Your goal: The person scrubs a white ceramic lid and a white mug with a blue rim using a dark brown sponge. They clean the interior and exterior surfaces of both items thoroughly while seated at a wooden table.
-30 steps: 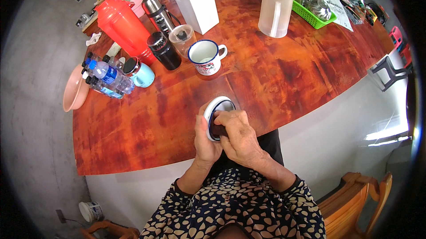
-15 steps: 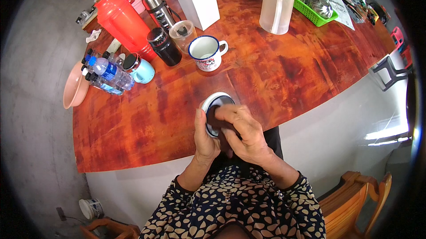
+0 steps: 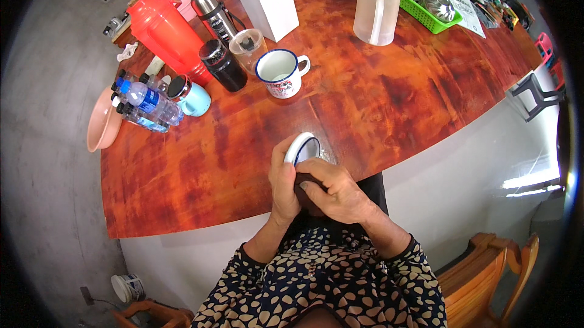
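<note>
A small white enamel lid with a dark blue inner edge is held tilted just over the near edge of the table. My left hand is closed around its left side. My right hand is closed on a dark brown cloth, which it presses against the near part of the lid. Fingers and cloth hide much of the lid. Farther in on the table stands a white enamel mug with a blue rim, a handle and red printing, uncovered and touched by neither hand.
Left of the mug are a black-lidded jar, a clear plastic cup, a red thermos, a light blue mug and several bottles. A white box, a pitcher and a green basket stand farther back.
The lid has tipped more on edge, and my left fingers now show over its far left side. My right hand has slid nearer to me with the cloth.
</note>
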`<state>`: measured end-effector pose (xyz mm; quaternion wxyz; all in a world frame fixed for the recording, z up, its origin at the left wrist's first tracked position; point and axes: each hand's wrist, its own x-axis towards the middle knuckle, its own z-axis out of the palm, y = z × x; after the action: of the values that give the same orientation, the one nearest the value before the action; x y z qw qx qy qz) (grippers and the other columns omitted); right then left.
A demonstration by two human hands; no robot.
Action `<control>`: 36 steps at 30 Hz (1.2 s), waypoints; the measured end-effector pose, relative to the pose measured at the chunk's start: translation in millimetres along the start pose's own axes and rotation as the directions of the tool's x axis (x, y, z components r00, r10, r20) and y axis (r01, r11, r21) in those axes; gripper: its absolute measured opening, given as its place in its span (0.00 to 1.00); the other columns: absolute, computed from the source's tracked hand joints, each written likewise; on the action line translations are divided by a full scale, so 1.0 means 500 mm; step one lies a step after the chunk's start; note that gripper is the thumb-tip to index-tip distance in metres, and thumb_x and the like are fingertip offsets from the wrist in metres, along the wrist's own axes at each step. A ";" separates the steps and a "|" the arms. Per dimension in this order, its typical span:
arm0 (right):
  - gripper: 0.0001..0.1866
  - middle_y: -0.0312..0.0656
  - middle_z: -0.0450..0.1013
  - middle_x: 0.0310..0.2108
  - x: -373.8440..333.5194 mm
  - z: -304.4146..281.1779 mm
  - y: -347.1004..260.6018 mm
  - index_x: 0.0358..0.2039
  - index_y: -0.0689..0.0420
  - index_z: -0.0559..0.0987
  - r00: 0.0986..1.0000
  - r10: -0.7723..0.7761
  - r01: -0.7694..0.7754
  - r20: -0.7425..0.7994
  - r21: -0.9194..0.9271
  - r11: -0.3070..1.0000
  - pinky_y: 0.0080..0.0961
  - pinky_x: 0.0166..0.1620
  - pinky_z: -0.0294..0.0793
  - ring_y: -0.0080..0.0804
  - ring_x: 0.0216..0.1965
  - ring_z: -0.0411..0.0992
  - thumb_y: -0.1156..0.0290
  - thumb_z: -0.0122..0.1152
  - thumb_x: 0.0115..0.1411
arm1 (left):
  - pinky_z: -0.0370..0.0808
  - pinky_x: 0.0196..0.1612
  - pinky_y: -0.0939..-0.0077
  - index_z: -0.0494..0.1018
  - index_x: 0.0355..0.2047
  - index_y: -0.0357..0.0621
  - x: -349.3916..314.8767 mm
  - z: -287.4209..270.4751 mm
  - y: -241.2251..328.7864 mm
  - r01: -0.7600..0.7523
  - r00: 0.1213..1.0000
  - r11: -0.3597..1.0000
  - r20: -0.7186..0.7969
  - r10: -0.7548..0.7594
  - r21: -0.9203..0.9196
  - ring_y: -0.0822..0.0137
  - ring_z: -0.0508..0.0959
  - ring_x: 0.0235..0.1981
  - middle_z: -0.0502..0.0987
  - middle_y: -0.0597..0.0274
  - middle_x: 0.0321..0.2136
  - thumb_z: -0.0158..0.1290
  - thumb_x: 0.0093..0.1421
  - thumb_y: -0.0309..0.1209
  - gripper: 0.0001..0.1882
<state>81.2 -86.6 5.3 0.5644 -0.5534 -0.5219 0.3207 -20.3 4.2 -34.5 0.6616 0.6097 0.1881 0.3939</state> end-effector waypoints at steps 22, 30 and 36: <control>0.17 0.52 0.70 0.41 0.008 -0.011 0.020 0.42 0.64 0.73 0.915 -0.376 0.234 -0.146 -0.566 0.791 0.39 0.40 0.75 0.51 0.40 0.71 0.77 0.58 0.49 | 0.67 0.57 0.64 0.65 0.55 0.37 0.009 0.051 0.043 -0.025 0.999 0.981 -0.041 0.017 -0.191 0.61 0.72 0.52 0.71 0.53 0.50 0.39 0.64 0.55 0.34; 0.12 0.53 0.72 0.37 -0.006 -0.042 0.013 0.42 0.65 0.73 0.997 -0.081 0.081 -0.012 0.159 0.984 0.33 0.42 0.74 0.47 0.40 0.73 0.80 0.53 0.56 | 0.68 0.51 0.71 0.60 0.56 0.32 0.016 0.040 0.013 0.006 1.000 0.994 0.001 -0.006 -0.113 0.65 0.71 0.47 0.69 0.53 0.48 0.46 0.61 0.51 0.35; 0.15 0.43 0.72 0.38 -0.001 -0.039 0.026 0.49 0.64 0.70 0.979 -0.167 0.184 -0.115 0.152 0.971 0.25 0.43 0.72 0.27 0.41 0.71 0.79 0.54 0.60 | 0.67 0.53 0.67 0.58 0.58 0.40 0.007 0.013 -0.044 0.095 0.995 0.942 0.020 -0.094 -0.323 0.62 0.70 0.49 0.68 0.54 0.50 0.35 0.66 0.54 0.32</control>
<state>102.4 -90.2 -4.1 0.6594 -0.4728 -0.5118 0.2824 -7.0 4.0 -53.4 0.7711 0.4842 0.1485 0.3859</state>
